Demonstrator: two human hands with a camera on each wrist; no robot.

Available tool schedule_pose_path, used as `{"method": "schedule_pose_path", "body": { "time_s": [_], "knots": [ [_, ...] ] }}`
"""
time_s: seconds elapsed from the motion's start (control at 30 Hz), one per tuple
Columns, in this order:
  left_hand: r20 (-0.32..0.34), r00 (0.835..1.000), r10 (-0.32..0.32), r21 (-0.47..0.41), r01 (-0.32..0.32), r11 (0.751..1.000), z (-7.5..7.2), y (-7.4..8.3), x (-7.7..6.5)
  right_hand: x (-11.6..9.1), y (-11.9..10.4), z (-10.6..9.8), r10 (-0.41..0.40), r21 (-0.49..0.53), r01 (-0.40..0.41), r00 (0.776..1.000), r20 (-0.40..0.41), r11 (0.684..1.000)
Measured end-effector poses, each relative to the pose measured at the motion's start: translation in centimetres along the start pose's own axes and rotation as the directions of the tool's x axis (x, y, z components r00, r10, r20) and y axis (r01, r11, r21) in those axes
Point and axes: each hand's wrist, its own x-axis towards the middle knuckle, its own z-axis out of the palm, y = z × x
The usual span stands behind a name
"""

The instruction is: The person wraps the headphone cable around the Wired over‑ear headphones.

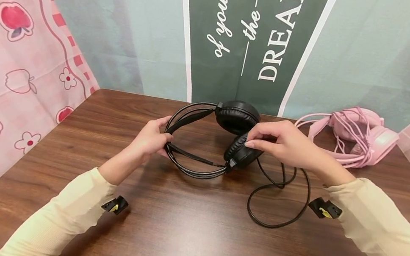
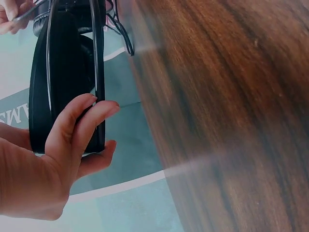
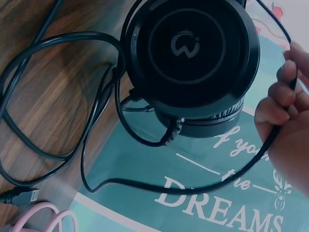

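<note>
Left grip (image 1: 153, 138): curled round the headband at its crown, with fingertips on the padded strap (image 2: 63, 72) and the thin outer band in the left wrist view.
Right grip (image 1: 283, 144): pinching the black cable (image 3: 183, 191) between thumb and curled fingers, as the right wrist view shows; from the head view it sits just beside the nearer ear cup (image 1: 248, 155).
Black headphones: between the two grips, over the far part of the worktop (image 1: 161, 233), crown toward the left grip and both cups toward the right. Whether the cups rest on the wood is hard to tell.
Handling, frame: probably light for its bulk, springy across the thin bands, with most of the weight in the cups, so it may swing if held only by the crown.
Handling, pads: wrinkled cushions look soft and easily dented; the smooth cup face could be slippery.
Where to hold: the crown suits one hand; a second is best under a cup's hard shell, off the cushion and strap.
Cable: limp and looped on the wood; better pinched along its length than tugged at the cup.
Plug (image 3: 18, 195): at the lower left of the right wrist view, near pink loops.
Pink headphones (image 1: 381, 143): farther right, cable wound about them.
Backdrop (image 1: 214, 82): white-lettered cloth behind the worktop.
</note>
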Motion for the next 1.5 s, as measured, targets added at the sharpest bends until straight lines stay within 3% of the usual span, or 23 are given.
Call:
{"method": "schedule_pose_path", "body": {
  "time_s": [0.23,0.6,0.7,0.83,1.07,1.33,1.43,1.5],
  "knots": [
    [0.003,1.000,0.009,0.032,-0.009,0.999,-0.2,0.0,-0.3,0.0,0.4,0.1,0.031,-0.126,-0.040,0.997,-0.073,0.991],
    [0.045,0.999,0.010,-0.024,-0.009,1.000,-0.6,-0.2,-0.3,-0.5,1.4,-0.9,0.069,-0.158,-0.071,0.997,-0.023,0.985],
    [0.058,0.998,-0.001,-0.032,0.003,0.999,-1.0,-0.3,-0.3,-0.6,1.5,-1.5,0.119,-0.150,-0.119,0.993,-0.005,0.982],
    [0.077,0.997,0.002,-0.031,0.001,1.000,-1.8,-0.6,-0.4,-1.0,1.8,-2.6,0.238,-0.154,-0.233,0.971,0.013,0.960],
    [0.124,0.992,0.012,-0.034,-0.007,0.999,-2.9,-0.8,-0.8,-1.9,2.9,-4.3,0.360,-0.150,-0.357,0.933,-0.005,0.922],
    [0.155,0.988,0.013,-0.059,-0.004,0.998,-4.0,-0.9,-0.9,-3.3,4.5,-6.2,0.545,-0.051,-0.546,0.838,-0.032,0.836],
    [0.155,0.988,0.009,-0.071,0.002,0.997,-4.4,-1.0,-0.8,-3.9,4.9,-6.9,0.560,0.026,-0.559,0.828,-0.039,0.828],
    [0.156,0.988,0.008,-0.078,0.005,0.997,-4.6,-1.1,-0.8,-4.2,5.1,-7.3,0.553,0.083,-0.549,0.832,-0.043,0.832]
  ]
}}
